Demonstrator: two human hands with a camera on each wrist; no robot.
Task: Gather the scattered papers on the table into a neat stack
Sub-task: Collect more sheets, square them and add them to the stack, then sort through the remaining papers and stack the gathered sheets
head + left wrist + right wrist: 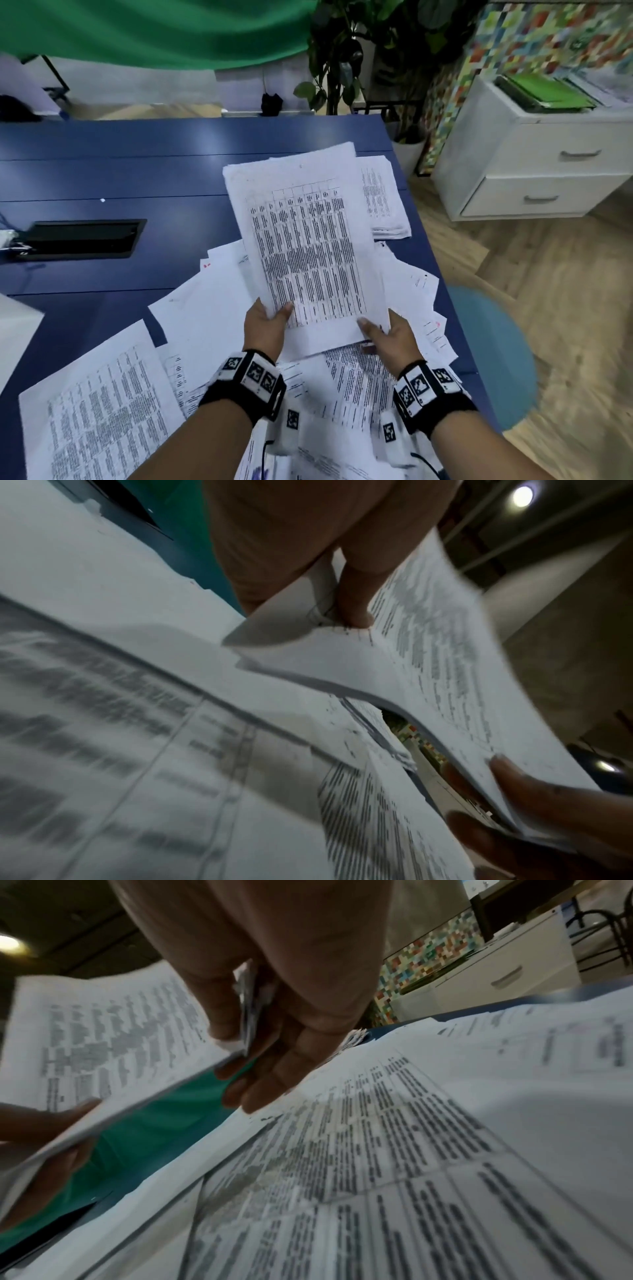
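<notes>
Both hands hold up a bundle of printed sheets (pixel 305 246) above the blue table (pixel 120 178), its top page covered in a dense table of text. My left hand (pixel 267 322) pinches the bundle's near left corner, thumb on top. My right hand (pixel 383 334) pinches the near right corner the same way. In the left wrist view the bundle (pixel 428 656) curves between my left thumb (pixel 356 599) and the right hand's fingers (pixel 534 785). Several loose papers (pixel 102 404) lie scattered under and around my wrists. A neater pile (pixel 383 198) lies at the table's far right.
A black cable hatch (pixel 82 238) is set into the table at left. A white drawer cabinet (pixel 534 164) with green folders stands to the right, beyond the table's right edge. A blue round stool (pixel 493 353) sits below that edge. Plants and a green cloth hang behind.
</notes>
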